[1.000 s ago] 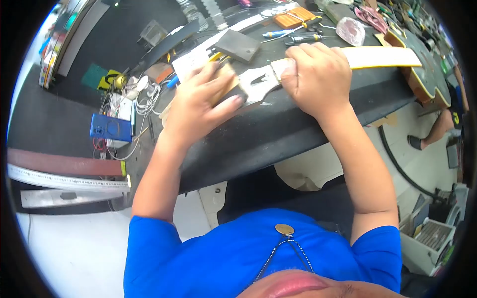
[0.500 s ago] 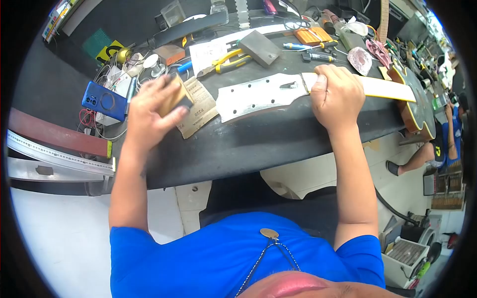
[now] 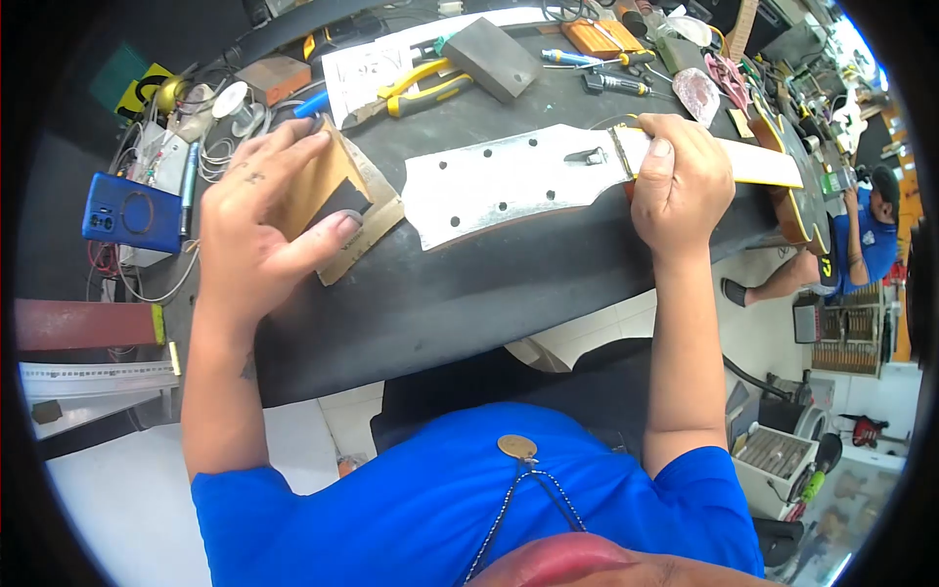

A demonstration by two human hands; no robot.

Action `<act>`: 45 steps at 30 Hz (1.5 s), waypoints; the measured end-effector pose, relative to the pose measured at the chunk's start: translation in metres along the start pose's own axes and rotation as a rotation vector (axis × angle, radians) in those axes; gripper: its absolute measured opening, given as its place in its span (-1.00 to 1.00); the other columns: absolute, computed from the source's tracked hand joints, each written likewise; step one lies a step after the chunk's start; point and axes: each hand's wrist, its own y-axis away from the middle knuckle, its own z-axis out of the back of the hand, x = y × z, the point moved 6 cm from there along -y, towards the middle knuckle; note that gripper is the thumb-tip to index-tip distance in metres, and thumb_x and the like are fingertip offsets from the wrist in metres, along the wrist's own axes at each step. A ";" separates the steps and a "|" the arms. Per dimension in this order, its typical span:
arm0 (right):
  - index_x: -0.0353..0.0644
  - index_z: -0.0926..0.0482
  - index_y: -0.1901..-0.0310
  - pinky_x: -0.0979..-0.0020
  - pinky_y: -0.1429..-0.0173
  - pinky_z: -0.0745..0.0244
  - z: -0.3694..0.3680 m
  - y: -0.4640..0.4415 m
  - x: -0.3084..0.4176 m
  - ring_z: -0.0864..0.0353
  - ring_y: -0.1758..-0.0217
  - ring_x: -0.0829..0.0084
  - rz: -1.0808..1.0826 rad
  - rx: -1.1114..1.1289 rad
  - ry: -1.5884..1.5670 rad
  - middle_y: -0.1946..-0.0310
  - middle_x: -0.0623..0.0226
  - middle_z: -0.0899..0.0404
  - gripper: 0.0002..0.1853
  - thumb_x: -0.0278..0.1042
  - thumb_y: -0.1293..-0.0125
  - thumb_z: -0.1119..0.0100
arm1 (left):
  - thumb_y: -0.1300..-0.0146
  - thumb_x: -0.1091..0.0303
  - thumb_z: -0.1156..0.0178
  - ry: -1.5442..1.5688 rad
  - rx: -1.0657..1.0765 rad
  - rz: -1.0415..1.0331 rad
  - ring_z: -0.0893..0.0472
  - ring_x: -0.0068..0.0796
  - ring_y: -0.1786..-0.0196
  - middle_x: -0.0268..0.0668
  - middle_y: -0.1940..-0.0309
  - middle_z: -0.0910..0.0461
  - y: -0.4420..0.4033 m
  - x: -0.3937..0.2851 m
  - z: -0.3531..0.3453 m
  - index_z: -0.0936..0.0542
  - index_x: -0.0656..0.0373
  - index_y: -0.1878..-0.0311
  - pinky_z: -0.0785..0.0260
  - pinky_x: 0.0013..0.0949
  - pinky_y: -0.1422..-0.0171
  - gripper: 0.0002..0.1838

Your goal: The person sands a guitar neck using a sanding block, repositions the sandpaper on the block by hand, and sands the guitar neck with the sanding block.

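A guitar lies across the bench with its white headstock (image 3: 509, 186) pointing left and its body (image 3: 797, 181) at the right. My right hand (image 3: 682, 186) is closed round the neck just beside the headstock. Left of the headstock, my left hand (image 3: 264, 205) holds a wooden sanding block (image 3: 337, 176) with a dark patch, thumb on one side and fingers on the other. Brown sandpaper (image 3: 367, 235) lies on the bench by the block, partly covered. Block and headstock are apart.
Beyond the headstock lie a dark grey block (image 3: 492, 59), yellow-handled pliers (image 3: 425, 95) and screwdrivers (image 3: 616, 84). A blue phone (image 3: 132, 212) and cables are at the left. Rulers (image 3: 98, 377) stick out at the lower left. Another person (image 3: 866, 235) sits at the far right.
My left hand has moved left with the block, away from the headstock, which it covered earlier. My right hand still grips the neck. The view has shifted.
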 end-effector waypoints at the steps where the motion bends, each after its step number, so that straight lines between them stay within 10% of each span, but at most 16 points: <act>1: -0.15 -0.76 0.28 0.16 0.10 -0.54 0.000 0.000 0.000 -0.73 0.26 0.13 0.002 0.004 -0.006 0.38 0.26 -0.75 -0.71 -0.19 -0.37 -0.09 | 0.03 0.16 -0.64 -0.010 0.000 -0.001 -0.68 0.14 -0.35 0.18 -0.29 -0.72 0.000 -0.003 0.001 -0.76 0.28 -0.27 -0.46 -0.02 -0.52 -0.26; 15: -0.13 -0.75 0.31 0.16 0.14 -0.54 -0.002 0.000 -0.002 -0.73 0.30 0.14 0.015 -0.037 -0.009 0.42 0.26 -0.74 -0.74 -0.22 -0.35 -0.09 | 0.00 0.02 -0.59 0.096 0.066 0.003 -0.69 0.13 -0.34 0.17 -0.25 -0.73 0.001 -0.004 -0.013 -0.75 0.30 -0.27 -0.47 -0.03 -0.49 -0.23; 24: -0.18 -0.78 0.23 0.12 -0.01 -0.59 0.003 0.000 0.003 -0.77 0.15 0.06 -0.018 0.016 0.012 0.27 0.18 -0.79 -0.71 -0.23 -0.40 -0.10 | -0.59 -0.12 -0.17 1.012 -0.099 0.491 -0.73 -0.45 -0.15 -0.25 -0.14 -0.77 0.012 0.060 -0.002 -0.68 0.28 -0.33 -0.51 -0.38 -0.36 -0.38; 33: -0.24 -0.75 0.19 0.12 0.01 -0.53 0.004 -0.003 0.010 -0.73 0.16 0.04 -0.026 0.076 0.010 0.28 0.14 -0.76 -0.70 -0.27 -0.45 -0.04 | -0.54 -0.43 -0.04 1.868 -0.117 0.497 -0.52 0.37 -0.50 0.13 -0.56 -0.42 0.011 0.076 -0.008 -0.35 0.05 -0.65 -0.50 0.29 -0.56 -0.11; 45: -0.28 -0.73 -0.08 0.13 -0.45 -0.44 0.021 -0.009 0.010 -0.67 -0.27 0.02 -0.061 -0.009 -0.161 -0.13 0.07 -0.76 -0.66 -0.22 -0.51 -0.12 | -0.58 -0.36 -0.02 1.856 -0.172 0.529 -0.68 0.18 -0.34 0.04 -0.42 -0.56 0.005 0.063 -0.010 -0.49 0.07 -0.52 -0.69 0.18 -0.32 -0.24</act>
